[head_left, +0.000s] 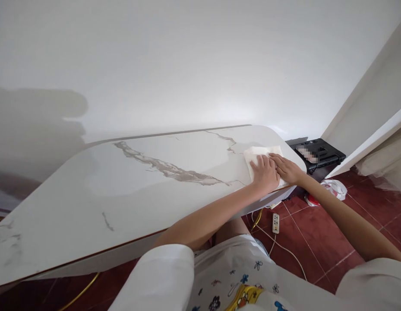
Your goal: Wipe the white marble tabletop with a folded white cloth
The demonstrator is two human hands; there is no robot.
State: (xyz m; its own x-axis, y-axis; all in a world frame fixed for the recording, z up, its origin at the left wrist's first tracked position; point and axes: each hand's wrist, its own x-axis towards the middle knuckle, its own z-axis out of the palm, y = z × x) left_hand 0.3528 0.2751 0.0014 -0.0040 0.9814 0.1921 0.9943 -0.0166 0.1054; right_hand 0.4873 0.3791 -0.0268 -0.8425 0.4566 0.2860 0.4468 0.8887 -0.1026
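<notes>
Toward the right end of a white marble-patterned tabletop [194, 155] lies a folded white cloth or paper towel [257, 152]; its exact material is hard to make out. My left hand [265, 172] presses down on it, fingers bent a little and spaced over its surface. Close against that hand, my right hand [287, 169] bears on the cloth's right part, its fingers pointing left and lying near together. The two hands touch or overlap slightly, and they cover much of the cloth.
A white wall [187, 65] runs behind the table. Beyond its right end sits a black case [328, 151]. On the red tiled floor [317, 237] are a power strip [276, 223] with a white cord and a white plastic bag [336, 188]. A pale curtain [384, 160] hangs at the far right.
</notes>
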